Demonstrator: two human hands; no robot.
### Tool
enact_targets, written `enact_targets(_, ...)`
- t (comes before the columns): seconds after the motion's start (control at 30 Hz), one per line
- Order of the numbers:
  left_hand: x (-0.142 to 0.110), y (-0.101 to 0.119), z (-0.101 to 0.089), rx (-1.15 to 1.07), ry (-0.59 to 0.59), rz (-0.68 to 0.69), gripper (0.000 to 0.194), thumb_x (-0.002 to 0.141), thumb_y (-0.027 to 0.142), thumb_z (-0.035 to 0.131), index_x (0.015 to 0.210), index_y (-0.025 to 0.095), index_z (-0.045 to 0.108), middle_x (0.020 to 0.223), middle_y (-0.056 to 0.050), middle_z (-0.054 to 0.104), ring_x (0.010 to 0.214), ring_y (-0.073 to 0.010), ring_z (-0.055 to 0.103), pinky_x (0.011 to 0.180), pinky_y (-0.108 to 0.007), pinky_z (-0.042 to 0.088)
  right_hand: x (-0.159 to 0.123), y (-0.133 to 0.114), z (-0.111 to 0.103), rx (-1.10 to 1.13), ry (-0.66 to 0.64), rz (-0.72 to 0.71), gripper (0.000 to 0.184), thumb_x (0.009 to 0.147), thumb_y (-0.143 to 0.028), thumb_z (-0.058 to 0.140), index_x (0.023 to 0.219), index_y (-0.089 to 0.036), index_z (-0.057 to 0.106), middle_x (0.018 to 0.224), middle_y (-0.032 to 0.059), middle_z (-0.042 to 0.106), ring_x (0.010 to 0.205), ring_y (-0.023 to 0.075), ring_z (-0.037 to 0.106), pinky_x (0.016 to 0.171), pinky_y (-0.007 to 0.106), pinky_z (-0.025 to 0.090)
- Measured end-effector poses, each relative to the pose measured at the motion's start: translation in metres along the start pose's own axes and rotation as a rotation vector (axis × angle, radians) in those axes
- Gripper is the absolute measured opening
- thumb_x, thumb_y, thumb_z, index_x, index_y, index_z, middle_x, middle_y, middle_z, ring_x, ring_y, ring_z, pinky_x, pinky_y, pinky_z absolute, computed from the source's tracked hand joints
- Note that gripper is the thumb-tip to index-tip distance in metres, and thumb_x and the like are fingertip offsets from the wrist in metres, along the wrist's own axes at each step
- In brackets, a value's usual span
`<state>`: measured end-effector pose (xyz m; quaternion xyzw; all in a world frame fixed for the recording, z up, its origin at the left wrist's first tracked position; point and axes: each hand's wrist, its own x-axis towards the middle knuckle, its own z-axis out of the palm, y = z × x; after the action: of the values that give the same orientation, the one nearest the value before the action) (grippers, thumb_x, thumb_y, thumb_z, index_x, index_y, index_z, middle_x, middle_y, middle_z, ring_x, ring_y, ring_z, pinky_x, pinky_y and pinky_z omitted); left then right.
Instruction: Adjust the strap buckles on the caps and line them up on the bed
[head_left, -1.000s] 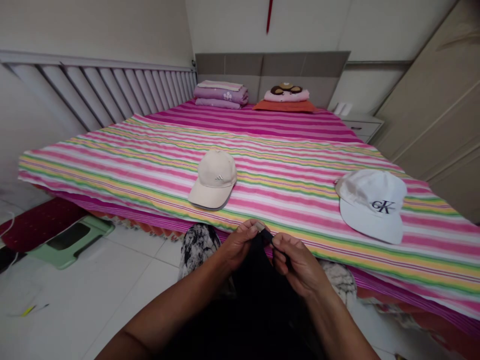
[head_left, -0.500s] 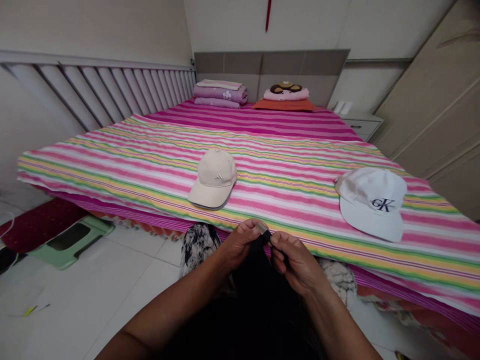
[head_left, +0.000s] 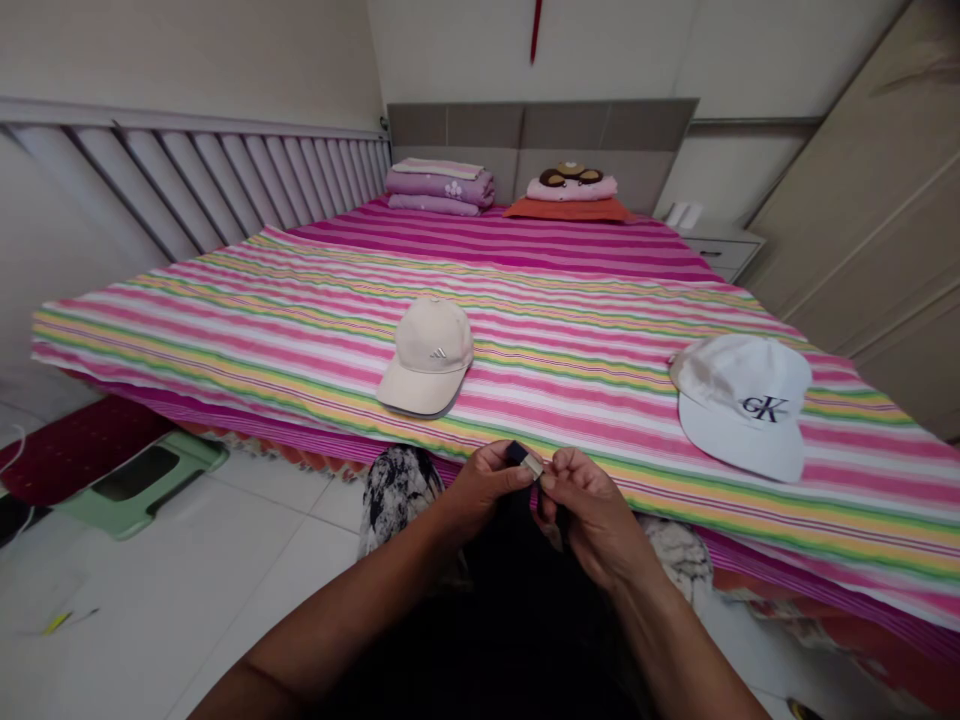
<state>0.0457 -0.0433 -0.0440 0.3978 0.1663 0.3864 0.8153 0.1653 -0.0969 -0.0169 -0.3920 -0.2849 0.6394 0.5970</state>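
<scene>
Between my hands, over my lap, is a short dark strap (head_left: pixel 516 453) with a silver metal buckle (head_left: pixel 533 466). My left hand (head_left: pixel 484 487) is closed, pinching the strap and buckle between thumb and fingers. From the other side, my right hand (head_left: pixel 591 508) grips the strap's end by the buckle, its fingertips pressed together. What hangs below the strap merges with my black clothing and cannot be made out. Beyond my hands, a beige baseball cap (head_left: pixel 429 352) rests on the bed, brim toward me. Farther right lies a white cap (head_left: pixel 746 405) with dark letters.
The bed (head_left: pixel 315 330) has a striped cover. Folded purple bedding (head_left: pixel 439 188) and a pink-and-orange stack (head_left: pixel 570 205) sit by the headboard (head_left: pixel 480 130). A green stool (head_left: pixel 139 500) stands on the floor at left. My knees touch or nearly touch the bed's edge.
The buckle has turned and now shows more of its metal face, with dark strap at its upper left. My right fingers have shifted their hold. The caps stay put.
</scene>
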Motion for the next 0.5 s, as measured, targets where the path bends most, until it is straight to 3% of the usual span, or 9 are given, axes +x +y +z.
enact_targets(0.1,-0.0011,0.0006,-0.0006,0.025,-0.039,-0.028,0.020,0.067,0.024,0.065,0.081,0.012,0.059,0.061,-0.002,0.061,0.050,-0.0119,0.057,0.052,-0.024,0.045,0.0003,0.0000,0.0003,-0.016,0.031,-0.017,0.029,0.060,-0.016,0.070,0.067,-0.020,0.042,0.055,-0.0060,0.053,0.042,0.0074,0.047,0.042,0.019,0.036)
enact_targets(0.27,-0.0032,0.0048,-0.0001,0.071,0.058,-0.058,0.024,0.062,0.023,0.069,0.082,0.013,0.060,0.064,-0.002,0.063,0.055,-0.0124,0.058,0.058,-0.026,0.047,0.0003,-0.0019,-0.0004,0.030,0.013,0.020,0.026,0.058,-0.013,0.068,0.071,-0.019,0.046,0.061,-0.0051,0.055,0.050,0.0093,0.054,0.047,0.020,0.041)
enact_targets(0.5,-0.0033,0.0038,0.0053,0.143,0.251,-0.080,0.027,0.070,0.039,0.059,0.072,0.012,0.062,0.050,0.000,0.057,0.047,-0.0119,0.054,0.051,-0.023,0.042,0.0046,0.0059,-0.0024,-0.098,0.111,-0.074,0.033,0.057,-0.020,0.073,0.069,-0.020,0.043,0.066,-0.0047,0.058,0.048,0.0094,0.056,0.047,0.021,0.043)
